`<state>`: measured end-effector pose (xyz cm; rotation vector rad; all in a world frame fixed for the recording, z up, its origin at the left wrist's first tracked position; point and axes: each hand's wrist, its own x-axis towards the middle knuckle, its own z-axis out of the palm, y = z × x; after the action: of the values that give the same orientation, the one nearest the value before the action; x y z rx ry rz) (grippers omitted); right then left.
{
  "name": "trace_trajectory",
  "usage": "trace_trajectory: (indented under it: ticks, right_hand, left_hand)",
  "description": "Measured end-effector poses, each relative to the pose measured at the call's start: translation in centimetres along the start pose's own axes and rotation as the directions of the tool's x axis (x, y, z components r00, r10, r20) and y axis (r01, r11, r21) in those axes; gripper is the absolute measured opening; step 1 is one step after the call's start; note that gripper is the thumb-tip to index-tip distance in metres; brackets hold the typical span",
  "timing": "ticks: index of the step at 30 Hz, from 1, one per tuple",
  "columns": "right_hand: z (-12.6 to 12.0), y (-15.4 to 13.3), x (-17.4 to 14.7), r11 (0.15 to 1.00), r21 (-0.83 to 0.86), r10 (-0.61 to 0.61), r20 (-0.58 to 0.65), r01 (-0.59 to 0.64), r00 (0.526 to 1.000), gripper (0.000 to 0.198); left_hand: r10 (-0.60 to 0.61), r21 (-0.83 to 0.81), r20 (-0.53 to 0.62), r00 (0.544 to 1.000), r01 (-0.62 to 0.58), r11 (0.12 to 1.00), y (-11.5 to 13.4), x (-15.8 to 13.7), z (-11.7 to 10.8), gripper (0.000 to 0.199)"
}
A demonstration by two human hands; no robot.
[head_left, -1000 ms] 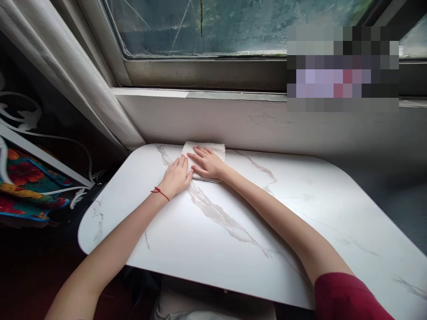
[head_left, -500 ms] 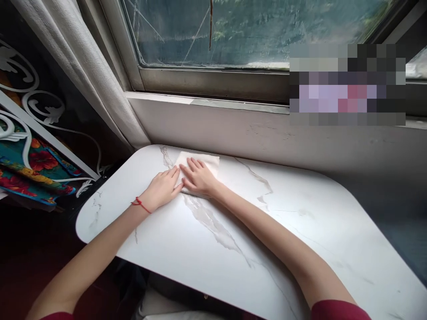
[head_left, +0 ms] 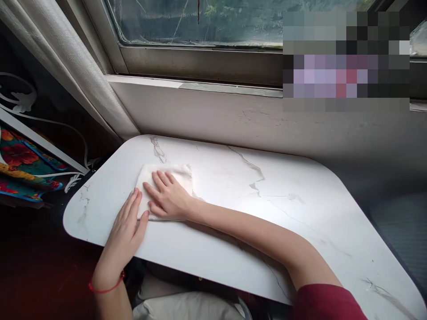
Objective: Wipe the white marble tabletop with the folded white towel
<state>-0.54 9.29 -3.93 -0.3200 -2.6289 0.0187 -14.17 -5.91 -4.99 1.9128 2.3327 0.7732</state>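
Observation:
A folded white cloth [head_left: 183, 174] lies flat on the white marble-patterned table [head_left: 213, 249]. My right hand [head_left: 170, 195] rests palm down on top of it, fingers spread and stretched out. At the cloth's left edge is my left hand [head_left: 126, 229], its fingers extended and the thumb apart, with the fingertips at the cloth's side. A red string bracelet [head_left: 107, 291] circles my left wrist. The part of the cloth beneath my right palm is hidden.
Behind the table runs a pale wall [head_left: 200, 113] under a window [head_left: 200, 26]. A light curtain [head_left: 66, 58] hangs at the left, near a white metal frame [head_left: 43, 142] and floral fabric [head_left: 20, 155]. A pixelated patch covers the upper right.
Both hands and the cloth have moved toward me and to the left across the table. My left hand has turned more upright at the cloth's edge. The view has shifted slightly.

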Motion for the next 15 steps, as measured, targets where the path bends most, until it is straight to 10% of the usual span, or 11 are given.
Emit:
trace_trajectory:
  ticks: [10, 15]
  right_hand:
    - [-0.5, -3.7, -1.1, 0.999, -0.027, -0.030, -0.025, 0.030, 0.999, 0.061]
    - [-0.8, -3.0, 0.0, 0.967, 0.017, -0.255, 0.065, 0.254, 0.965, 0.064]
  left_hand:
    - [0.020, -0.031, -0.077, 0.997, -0.023, 0.999, -0.6, -3.1, -0.6, 0.060]
    - [-0.013, -0.029, -0.081, 0.997, 0.010, 1.000, -1.6, -3.8, -2.2, 0.061]
